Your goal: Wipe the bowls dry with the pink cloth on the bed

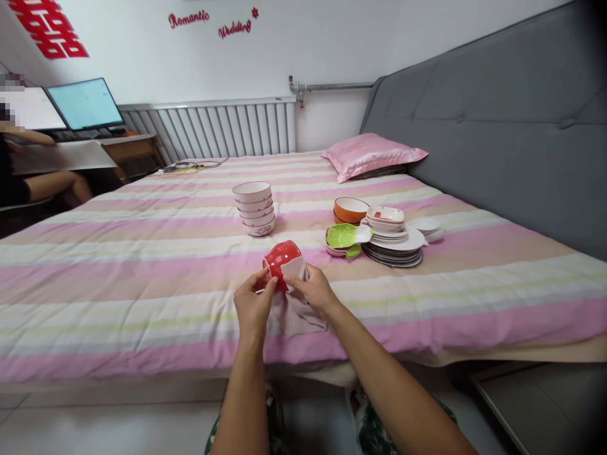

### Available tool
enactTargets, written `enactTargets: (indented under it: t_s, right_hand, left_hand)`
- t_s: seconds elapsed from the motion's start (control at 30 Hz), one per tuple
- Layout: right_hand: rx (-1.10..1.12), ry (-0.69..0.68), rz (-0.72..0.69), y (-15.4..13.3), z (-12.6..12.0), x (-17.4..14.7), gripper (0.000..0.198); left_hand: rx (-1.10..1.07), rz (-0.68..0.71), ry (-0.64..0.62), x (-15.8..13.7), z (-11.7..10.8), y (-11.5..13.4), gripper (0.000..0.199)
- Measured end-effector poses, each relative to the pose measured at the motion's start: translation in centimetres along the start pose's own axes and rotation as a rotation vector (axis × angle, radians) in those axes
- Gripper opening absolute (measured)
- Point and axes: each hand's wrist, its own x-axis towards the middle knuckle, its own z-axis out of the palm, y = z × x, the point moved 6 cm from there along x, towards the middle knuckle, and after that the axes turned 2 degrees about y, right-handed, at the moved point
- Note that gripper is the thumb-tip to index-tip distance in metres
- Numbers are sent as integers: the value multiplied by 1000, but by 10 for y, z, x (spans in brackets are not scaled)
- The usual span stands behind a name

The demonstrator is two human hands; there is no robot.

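Wiping the red bowl (281,254), by the look of it, with a cloth (303,316), nearer than the white stack (256,212).
Gripping the red bowl by its rim with the bent fingers and thumb of the left hand (255,300); pinching the cloth against its side with the partly curled right hand (313,288). Holding it tipped, over the bed (142,272), slightly right of the white stack, with plates (411,239) farther right of that stack. Probably mid-wipe; next, likely calling for a steady left grip and a turn of the rim to bring unwiped parts under the cloth.
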Motion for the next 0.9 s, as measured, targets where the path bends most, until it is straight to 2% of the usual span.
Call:
enactTargets:
  t_s: [0.23, 0.4, 0.9]
  right_hand:
    - [-60, -48, -10, 4, 6, 0, 39]
    - [-201, -60, -74, 3, 6, 1, 34]
    - [-320, -58, -132, -2, 6, -2, 38]
  left_hand:
    - [-18, -34, 42, 1, -3, -2, 48]
    - [-31, -56, 81, 1, -6, -3, 46]
    - [-46, -73, 97, -1, -6, -1, 46]
